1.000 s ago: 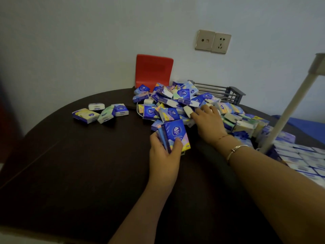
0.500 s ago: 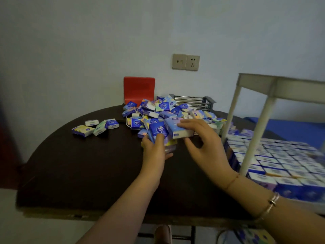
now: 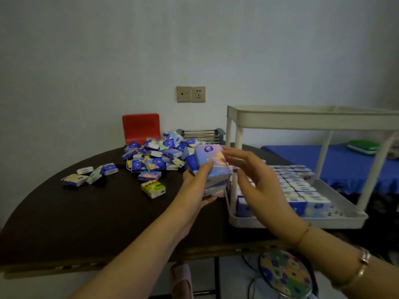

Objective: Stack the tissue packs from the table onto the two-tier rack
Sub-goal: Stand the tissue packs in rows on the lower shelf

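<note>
My left hand grips a small stack of blue and pink tissue packs, lifted just left of the white two-tier rack. My right hand hovers beside the stack with fingers spread, blurred, close to the top pack and in front of the rack's lower tier. That lower tier holds rows of packs; the upper tier looks bare from here. A heap of loose packs lies on the dark table. A yellow pack and a small group of packs lie apart.
A red chair back and a metal wire rack stand behind the heap against the wall. A blue-covered surface with a green item lies to the right. A patterned stool sits below the table's front edge.
My left hand lifted the stack of packs off the table and carried it right toward the rack. My right hand let go of its pack and opened. The view pulled back.
</note>
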